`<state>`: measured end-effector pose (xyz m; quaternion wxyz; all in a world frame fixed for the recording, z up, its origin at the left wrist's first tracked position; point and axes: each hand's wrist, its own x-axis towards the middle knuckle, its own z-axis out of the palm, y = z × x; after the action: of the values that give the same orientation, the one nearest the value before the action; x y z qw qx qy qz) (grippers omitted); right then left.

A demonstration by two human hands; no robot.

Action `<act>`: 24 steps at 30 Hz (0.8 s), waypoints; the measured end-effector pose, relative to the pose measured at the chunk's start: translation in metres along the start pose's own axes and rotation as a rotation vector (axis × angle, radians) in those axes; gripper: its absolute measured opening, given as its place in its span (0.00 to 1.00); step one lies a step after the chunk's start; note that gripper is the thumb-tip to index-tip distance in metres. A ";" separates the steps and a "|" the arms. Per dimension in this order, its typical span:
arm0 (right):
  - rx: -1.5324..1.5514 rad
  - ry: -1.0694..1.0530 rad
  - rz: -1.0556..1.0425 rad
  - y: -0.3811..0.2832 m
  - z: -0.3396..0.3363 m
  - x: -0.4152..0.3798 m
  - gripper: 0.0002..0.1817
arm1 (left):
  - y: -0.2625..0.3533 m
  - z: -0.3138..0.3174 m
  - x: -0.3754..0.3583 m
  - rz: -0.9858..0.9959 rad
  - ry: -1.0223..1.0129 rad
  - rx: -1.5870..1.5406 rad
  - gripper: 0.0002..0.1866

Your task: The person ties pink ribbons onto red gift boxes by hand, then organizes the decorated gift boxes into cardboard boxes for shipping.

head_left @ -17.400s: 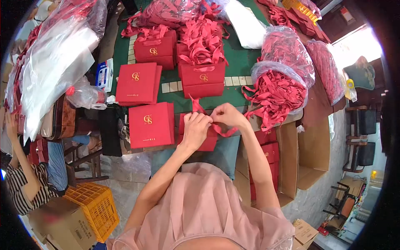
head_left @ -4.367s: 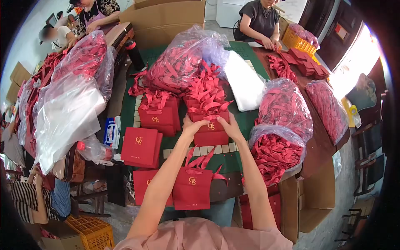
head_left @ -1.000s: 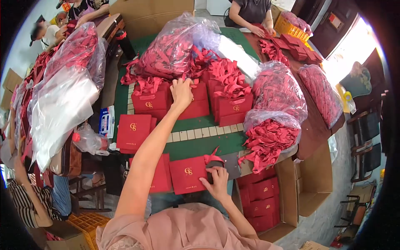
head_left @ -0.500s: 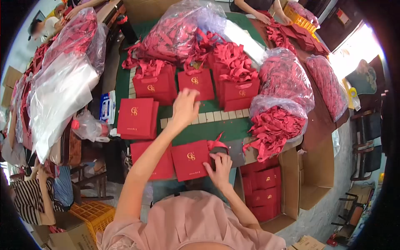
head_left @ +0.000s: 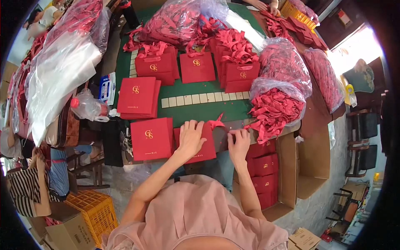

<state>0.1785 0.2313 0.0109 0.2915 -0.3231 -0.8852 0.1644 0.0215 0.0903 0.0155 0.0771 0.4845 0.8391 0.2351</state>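
A red paper gift bag point(head_left: 204, 146) with gold lettering lies flat at the table's near edge. My left hand point(head_left: 191, 138) rests on it, fingers extended over its upper part and covering most of the lettering. From the bag's upper right corner sticks out a red ribbon point(head_left: 216, 123). Just right of the bag, my right hand point(head_left: 238, 143) has its fingers curled, with thumb and fingertips pinched at the ribbon's end, which they partly hide. Touching on the left is a stack of similar red bags point(head_left: 151, 139).
Red bags with ribbon handles stand in rows point(head_left: 156, 66) farther back. A plastic sack of red ribbons point(head_left: 279, 108) sits at right, above a cardboard box point(head_left: 287, 175) holding finished-looking bags. A plastic bottle point(head_left: 89, 106) lies at left. Other people work around the table.
My left hand has come back from the standing bags onto the near bag. My right hand has shifted right, off the bag's edge toward the ribbon. The camera view has moved slightly.
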 end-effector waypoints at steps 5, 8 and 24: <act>0.335 -0.086 0.266 0.017 0.006 -0.007 0.04 | 0.005 0.004 -0.001 0.040 0.041 -0.068 0.36; 0.592 -0.008 0.353 0.002 -0.016 0.001 0.04 | 0.008 0.010 0.002 0.055 0.055 -0.123 0.37; 0.948 -0.277 0.254 -0.044 -0.082 0.016 0.08 | -0.002 0.013 -0.010 0.014 0.079 -0.118 0.33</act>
<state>0.1987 0.2175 0.1019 0.2636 -0.2358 -0.6974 0.6234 0.0297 0.0849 0.0023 0.0708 0.4755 0.8227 0.3034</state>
